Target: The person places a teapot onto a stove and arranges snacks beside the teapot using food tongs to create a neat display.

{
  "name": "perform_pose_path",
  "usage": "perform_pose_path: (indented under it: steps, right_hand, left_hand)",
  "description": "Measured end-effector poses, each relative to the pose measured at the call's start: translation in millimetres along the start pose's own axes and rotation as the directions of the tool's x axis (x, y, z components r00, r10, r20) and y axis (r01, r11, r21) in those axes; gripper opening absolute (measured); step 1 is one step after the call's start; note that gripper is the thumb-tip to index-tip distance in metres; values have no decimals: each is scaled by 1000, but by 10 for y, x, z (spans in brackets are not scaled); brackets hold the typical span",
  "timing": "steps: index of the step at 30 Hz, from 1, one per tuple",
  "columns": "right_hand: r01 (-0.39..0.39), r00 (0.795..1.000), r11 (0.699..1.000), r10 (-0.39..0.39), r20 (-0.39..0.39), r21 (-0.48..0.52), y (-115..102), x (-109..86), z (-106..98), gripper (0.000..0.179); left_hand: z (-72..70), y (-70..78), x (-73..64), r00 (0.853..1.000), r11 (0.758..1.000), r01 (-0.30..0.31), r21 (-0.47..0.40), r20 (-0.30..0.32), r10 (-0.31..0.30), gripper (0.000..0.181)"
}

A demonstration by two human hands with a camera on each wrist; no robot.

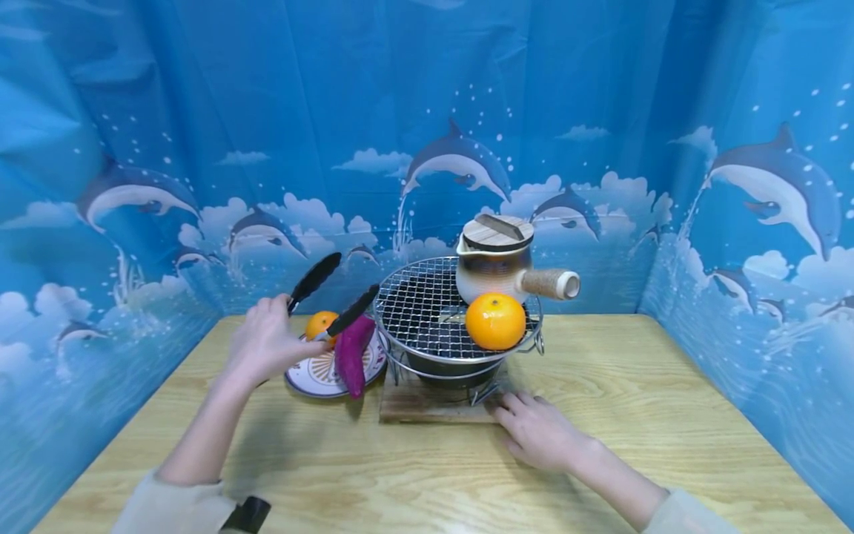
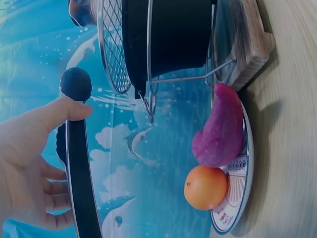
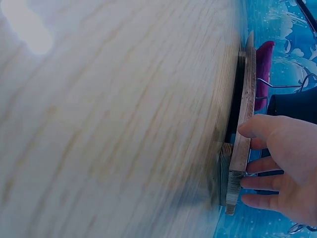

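Observation:
My left hand (image 1: 267, 337) holds a pair of tongs (image 1: 315, 274) with black tips, the thumb along one arm and the fingers at the other. The tongs' arms are spread apart with nothing between them, above a plate (image 1: 308, 384). On that plate lie a purple sweet potato (image 2: 220, 131) and an orange (image 2: 206, 187). My right hand (image 1: 539, 434) rests at the front right corner of a wooden board (image 3: 242, 144), its thumb and fairly straight fingers touching the edge. A round grill (image 1: 427, 326) stands on the board, bearing a larger orange (image 1: 496, 322) near its front right.
A clay pot (image 1: 490, 274) with a wooden lid (image 1: 499, 231) sits at the back right of the grill, its rope-wrapped handle (image 1: 543, 282) pointing right past the rim. Blue dolphin curtains (image 1: 333, 111) enclose the wood-grain table (image 1: 320, 475) behind and on both sides.

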State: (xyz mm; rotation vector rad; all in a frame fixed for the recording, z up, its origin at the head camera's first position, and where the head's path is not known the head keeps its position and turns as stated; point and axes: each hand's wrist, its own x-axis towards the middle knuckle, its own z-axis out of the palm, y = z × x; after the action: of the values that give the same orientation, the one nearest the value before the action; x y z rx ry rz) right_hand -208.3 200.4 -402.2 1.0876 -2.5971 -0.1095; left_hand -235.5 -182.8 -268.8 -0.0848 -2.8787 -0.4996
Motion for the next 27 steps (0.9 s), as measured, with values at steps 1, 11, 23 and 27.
perform_pose_path:
  steps: [1, 11, 23, 27]
  right_hand:
    - [1, 1000, 1000, -1, 0, 1, 0, -1, -1, 45]
    - [-6, 1000, 1000, 6, 9, 8, -5, 1, -5, 43]
    - [-9, 1000, 1000, 8, 22, 8, -14, 4, -17, 44]
    - [-8, 1000, 1000, 8, 29, 5, -16, 4, -15, 45]
  left_hand:
    - [0, -12, 1, 1000, 1000, 6, 6, 4, -6, 102]
    - [28, -130, 8, 998, 996, 52, 70, 20, -54, 101]
    - [108, -284, 54, 996, 992, 90, 86, -9, -90, 100]
    - [134, -341, 63, 995, 992, 95, 85, 3, -96, 99]
